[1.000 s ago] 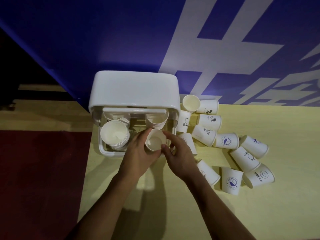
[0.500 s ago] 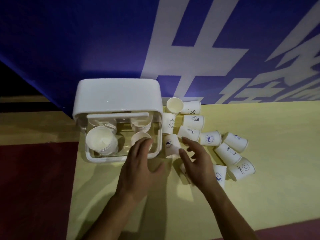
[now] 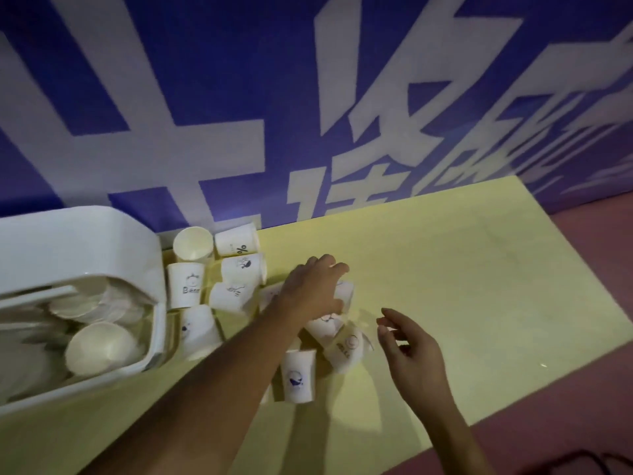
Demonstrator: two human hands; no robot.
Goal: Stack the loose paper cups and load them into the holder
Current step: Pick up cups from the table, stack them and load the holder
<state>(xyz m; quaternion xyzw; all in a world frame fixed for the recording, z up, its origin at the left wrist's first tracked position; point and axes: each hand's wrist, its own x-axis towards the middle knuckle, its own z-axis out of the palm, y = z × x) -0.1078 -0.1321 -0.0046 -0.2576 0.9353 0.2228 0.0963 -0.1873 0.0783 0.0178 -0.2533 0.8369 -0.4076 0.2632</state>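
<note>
The white cup holder (image 3: 156, 303) stands at the left with stacks of paper cups (image 3: 99, 347) inside. Several loose printed cups lie on the yellow table to its right, among them a "Bear" cup (image 3: 186, 286) and an upside-down whale cup (image 3: 298, 375). My left hand (image 3: 313, 289) reaches across the pile, fingers curled down over a cup (image 3: 346, 293); its grip is hidden. Beside a smiley cup (image 3: 347, 349), my right hand (image 3: 411, 351) hovers with its fingers apart and nothing in them.
A blue banner (image 3: 205, 97) with large white characters rises right behind the yellow table (image 3: 462, 269). Reddish floor (image 3: 599, 303) shows past the table's right and front edges. A dark cable (image 3: 582, 461) lies at the bottom right.
The cup held over the holder was let go there. My left hand left the holder and swung right onto the loose cups. The view turned right, and my right hand moved right.
</note>
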